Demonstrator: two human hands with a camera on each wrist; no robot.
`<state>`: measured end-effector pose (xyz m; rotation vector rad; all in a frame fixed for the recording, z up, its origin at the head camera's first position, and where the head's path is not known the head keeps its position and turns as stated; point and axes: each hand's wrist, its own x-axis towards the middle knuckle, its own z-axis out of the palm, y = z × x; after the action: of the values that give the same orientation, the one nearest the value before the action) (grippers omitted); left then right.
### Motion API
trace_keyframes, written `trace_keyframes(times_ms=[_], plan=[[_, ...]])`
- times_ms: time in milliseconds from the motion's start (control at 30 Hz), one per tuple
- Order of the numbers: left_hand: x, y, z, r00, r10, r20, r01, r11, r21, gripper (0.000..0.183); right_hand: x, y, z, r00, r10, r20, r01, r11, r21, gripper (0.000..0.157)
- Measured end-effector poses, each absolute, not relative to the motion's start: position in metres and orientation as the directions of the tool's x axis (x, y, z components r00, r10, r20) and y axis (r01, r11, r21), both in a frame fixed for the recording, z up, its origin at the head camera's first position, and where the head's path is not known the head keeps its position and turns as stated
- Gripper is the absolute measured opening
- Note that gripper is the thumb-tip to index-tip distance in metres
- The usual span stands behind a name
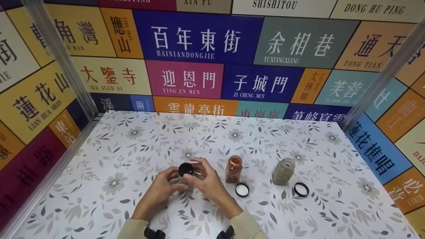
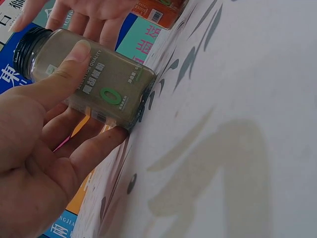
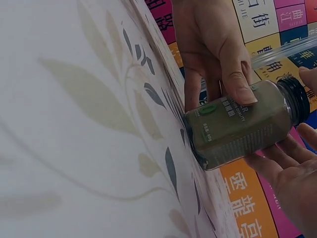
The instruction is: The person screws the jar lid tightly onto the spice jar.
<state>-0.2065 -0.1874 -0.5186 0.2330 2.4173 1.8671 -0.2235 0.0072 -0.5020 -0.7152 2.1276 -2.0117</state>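
A clear jar of brownish-green powder (image 2: 116, 72) with a black lid (image 1: 186, 170) stands upright on the table in front of me. My left hand (image 1: 161, 186) grips its body, thumb across the label and fingers round the far side. The right hand (image 1: 209, 181) is spread on the jar's other side, thumb near the lid and fingers alongside the glass. In the right wrist view, that hand's fingers (image 3: 275, 161) extend loosely beside the jar, and the lid sits between them and the thumb.
To the right stands an uncapped jar of orange-red powder (image 1: 233, 172), a black lid (image 1: 242, 190) lying inner side up before it. Farther right is an uncapped greenish jar (image 1: 283, 174) with another upturned lid (image 1: 301, 189). Sign-printed walls (image 1: 199, 36) enclose the floral-covered table (image 1: 83, 199).
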Motion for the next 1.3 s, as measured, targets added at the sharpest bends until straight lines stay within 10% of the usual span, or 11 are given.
trace_keyframes(times_ms=[1300], plan=[[-0.2075, -0.1873, -0.5183, -0.986, 0.167, 0.004, 0.046, 0.249, 0.967, 0.056, -0.2240, 0.0084, -0.5053, -0.872, -0.417, 0.257, -0.272, -0.024, -0.962, 0.043]])
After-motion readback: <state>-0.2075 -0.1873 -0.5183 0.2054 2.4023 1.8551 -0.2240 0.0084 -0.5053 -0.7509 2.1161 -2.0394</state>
